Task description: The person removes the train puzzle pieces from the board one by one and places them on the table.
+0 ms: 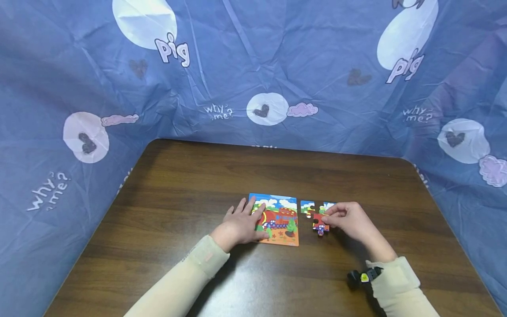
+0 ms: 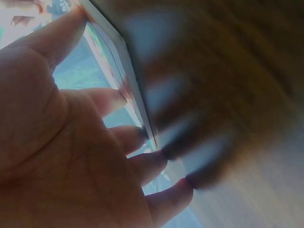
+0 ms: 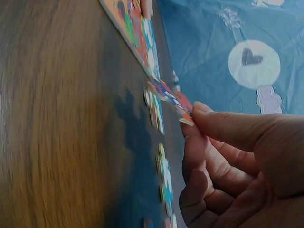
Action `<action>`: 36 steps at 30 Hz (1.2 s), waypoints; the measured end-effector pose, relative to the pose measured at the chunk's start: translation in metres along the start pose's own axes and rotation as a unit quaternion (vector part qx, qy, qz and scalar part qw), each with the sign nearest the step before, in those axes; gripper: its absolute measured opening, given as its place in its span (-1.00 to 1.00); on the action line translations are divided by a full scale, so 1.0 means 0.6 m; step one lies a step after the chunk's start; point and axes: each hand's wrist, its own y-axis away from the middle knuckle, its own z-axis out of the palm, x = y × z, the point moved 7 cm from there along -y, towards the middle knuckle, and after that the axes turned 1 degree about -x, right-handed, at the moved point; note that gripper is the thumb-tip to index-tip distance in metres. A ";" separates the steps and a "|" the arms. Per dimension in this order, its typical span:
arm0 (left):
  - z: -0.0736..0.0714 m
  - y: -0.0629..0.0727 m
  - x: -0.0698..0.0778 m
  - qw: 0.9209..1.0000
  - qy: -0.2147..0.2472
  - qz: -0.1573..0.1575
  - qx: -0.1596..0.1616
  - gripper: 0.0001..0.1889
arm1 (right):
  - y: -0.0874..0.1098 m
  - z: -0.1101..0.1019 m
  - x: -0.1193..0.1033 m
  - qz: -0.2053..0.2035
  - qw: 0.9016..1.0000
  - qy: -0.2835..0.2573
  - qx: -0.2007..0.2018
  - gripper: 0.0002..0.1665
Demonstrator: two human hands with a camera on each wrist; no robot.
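Note:
A square train picture board (image 1: 282,220), with a red engine under a cloudy sky, lies flat on the table. My left hand (image 1: 241,224) rests with spread fingers on its left part; in the left wrist view the fingertips touch the board and the tabletop around its edge. Between thumb and index finger, my right hand (image 1: 350,220) pinches a red and blue jigsaw piece (image 1: 320,223) just right of the board. The right wrist view shows this jigsaw piece (image 3: 173,100) tilted above the table. A sky-coloured jigsaw piece (image 1: 306,206) lies beside the board.
Another loose piece (image 1: 326,206) lies partly behind the right fingers, and the right wrist view shows further pieces (image 3: 165,175) in a row. The brown wooden table (image 1: 190,189) meets a blue printed cloth (image 1: 222,88) at its back and sides. A black wrist device (image 1: 364,276) hangs at the right cuff.

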 end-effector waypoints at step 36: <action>-0.001 0.001 0.000 1.000 0.010 0.000 -0.002 -0.05 | 0.011 -0.017 0.019 0.016 0.980 0.190 0.061 -0.61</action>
